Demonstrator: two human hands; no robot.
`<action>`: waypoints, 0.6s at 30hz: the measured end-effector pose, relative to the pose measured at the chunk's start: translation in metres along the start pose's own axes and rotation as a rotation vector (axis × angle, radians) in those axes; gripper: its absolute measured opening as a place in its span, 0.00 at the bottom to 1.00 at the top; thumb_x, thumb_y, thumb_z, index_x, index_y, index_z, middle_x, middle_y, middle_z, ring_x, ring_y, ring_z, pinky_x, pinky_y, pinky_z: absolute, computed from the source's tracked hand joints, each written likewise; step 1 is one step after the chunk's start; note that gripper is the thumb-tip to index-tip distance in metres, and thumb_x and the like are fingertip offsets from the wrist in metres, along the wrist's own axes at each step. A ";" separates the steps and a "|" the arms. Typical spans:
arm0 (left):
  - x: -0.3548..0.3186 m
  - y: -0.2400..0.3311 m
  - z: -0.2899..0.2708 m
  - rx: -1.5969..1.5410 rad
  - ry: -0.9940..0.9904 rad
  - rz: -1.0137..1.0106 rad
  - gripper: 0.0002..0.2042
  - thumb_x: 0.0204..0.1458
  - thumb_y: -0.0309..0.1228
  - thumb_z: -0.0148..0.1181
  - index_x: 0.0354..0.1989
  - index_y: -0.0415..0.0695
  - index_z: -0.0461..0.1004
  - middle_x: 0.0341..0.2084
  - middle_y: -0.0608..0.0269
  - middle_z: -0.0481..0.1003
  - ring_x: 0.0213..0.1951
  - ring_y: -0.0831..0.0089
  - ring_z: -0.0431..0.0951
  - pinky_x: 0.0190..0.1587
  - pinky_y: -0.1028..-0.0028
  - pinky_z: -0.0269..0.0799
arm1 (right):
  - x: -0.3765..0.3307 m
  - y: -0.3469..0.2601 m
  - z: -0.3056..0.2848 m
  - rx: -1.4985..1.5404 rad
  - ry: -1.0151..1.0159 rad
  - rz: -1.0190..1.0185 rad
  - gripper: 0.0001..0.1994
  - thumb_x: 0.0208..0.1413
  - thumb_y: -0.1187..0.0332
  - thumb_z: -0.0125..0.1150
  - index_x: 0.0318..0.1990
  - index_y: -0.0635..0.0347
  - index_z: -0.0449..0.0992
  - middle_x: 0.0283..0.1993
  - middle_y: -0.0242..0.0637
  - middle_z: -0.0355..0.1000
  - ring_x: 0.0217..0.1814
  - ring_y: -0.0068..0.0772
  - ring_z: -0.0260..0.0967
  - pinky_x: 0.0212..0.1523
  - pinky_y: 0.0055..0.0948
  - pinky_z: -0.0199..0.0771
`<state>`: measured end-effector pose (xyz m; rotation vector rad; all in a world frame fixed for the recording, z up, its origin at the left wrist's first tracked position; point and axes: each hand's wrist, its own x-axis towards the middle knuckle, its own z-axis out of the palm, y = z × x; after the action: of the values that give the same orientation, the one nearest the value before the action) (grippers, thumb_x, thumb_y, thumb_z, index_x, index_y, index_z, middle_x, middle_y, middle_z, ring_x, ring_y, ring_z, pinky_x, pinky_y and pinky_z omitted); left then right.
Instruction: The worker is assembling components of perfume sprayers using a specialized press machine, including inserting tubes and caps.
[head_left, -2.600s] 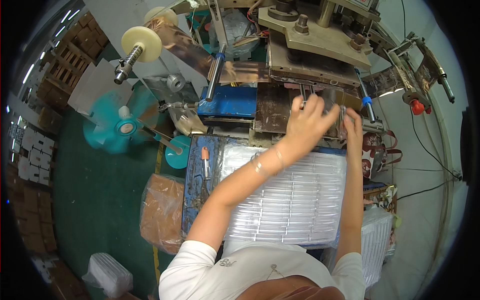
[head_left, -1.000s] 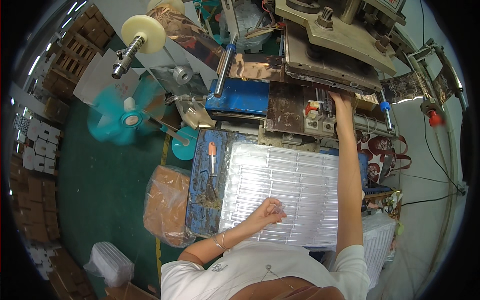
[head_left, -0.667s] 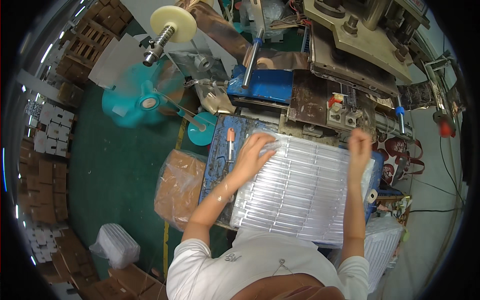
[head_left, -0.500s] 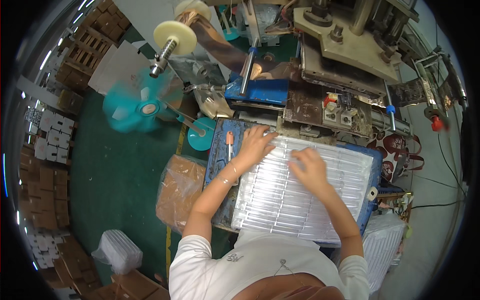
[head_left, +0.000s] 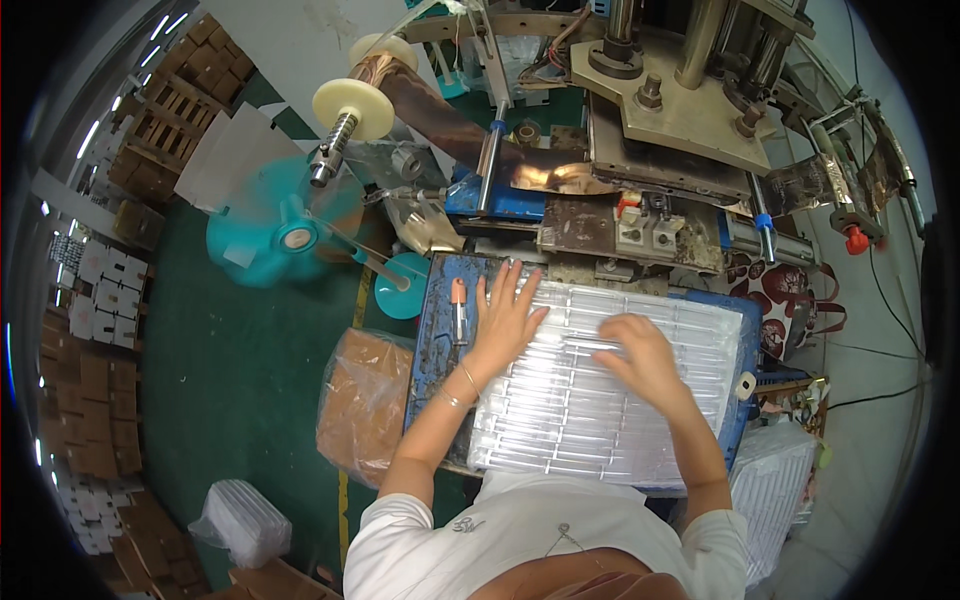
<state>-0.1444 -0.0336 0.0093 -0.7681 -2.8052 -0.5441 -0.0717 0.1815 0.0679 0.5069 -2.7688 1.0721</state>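
Observation:
A clear plastic tray (head_left: 560,420) with rows of long, narrow slots lies in front of me on a blue worktable. My left hand (head_left: 508,318) rests on its far left corner, fingers spread and holding nothing. Over the tray's middle, my right hand (head_left: 645,362) has bent fingers pointing left and the thumb apart from them. No object shows in it; whether its fingertips touch the tray, I cannot tell. Left of my left hand, a slim clear object with an orange cap (head_left: 459,310) lies on the blue worktable (head_left: 430,340).
A press machine (head_left: 670,100) with a roll of shiny foil (head_left: 440,110) stands beyond the tray. A teal fan (head_left: 297,237) spins at the left. A plastic-wrapped brown carton (head_left: 365,405) sits beside the table. More clear trays (head_left: 770,500) are stacked at the right.
My left hand has flattened, its fingers spreading and pointing away from me. My right hand has shifted slightly right and nearer to me. The whole view has moved a little.

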 end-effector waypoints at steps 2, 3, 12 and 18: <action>-0.001 0.021 -0.008 -0.127 0.082 0.014 0.25 0.51 0.41 0.48 0.57 0.46 0.57 0.56 0.56 0.56 0.60 0.59 0.50 0.58 0.49 0.38 | -0.021 0.021 -0.017 0.198 -0.023 0.118 0.11 0.43 0.64 0.61 0.33 0.58 0.70 0.41 0.36 0.67 0.38 0.31 0.65 0.37 0.28 0.64; -0.004 0.031 -0.002 -0.135 0.078 0.012 0.25 0.51 0.41 0.48 0.57 0.46 0.57 0.56 0.56 0.56 0.60 0.59 0.50 0.58 0.49 0.38 | -0.035 0.038 -0.022 0.628 0.035 0.316 0.12 0.47 0.63 0.58 0.36 0.58 0.69 0.41 0.35 0.68 0.39 0.27 0.65 0.36 0.25 0.65; 0.016 0.049 0.027 -0.010 -0.084 0.286 0.22 0.50 0.42 0.49 0.52 0.46 0.63 0.53 0.62 0.62 0.59 0.62 0.53 0.58 0.46 0.34 | -0.047 0.038 -0.039 1.407 0.346 0.575 0.12 0.58 0.65 0.44 0.46 0.57 0.62 0.37 0.36 0.68 0.35 0.23 0.68 0.26 0.17 0.70; 0.030 0.074 0.000 -0.409 0.169 0.234 0.20 0.47 0.36 0.54 0.50 0.45 0.65 0.47 0.58 0.65 0.52 0.64 0.61 0.54 0.56 0.46 | -0.036 0.048 -0.070 1.010 0.519 0.482 0.13 0.57 0.63 0.45 0.47 0.56 0.62 0.32 0.32 0.66 0.32 0.19 0.65 0.26 0.19 0.68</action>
<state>-0.1314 0.0397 0.0396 -1.0509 -2.4318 -1.0989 -0.0555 0.2713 0.0812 -0.3697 -1.7638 2.2827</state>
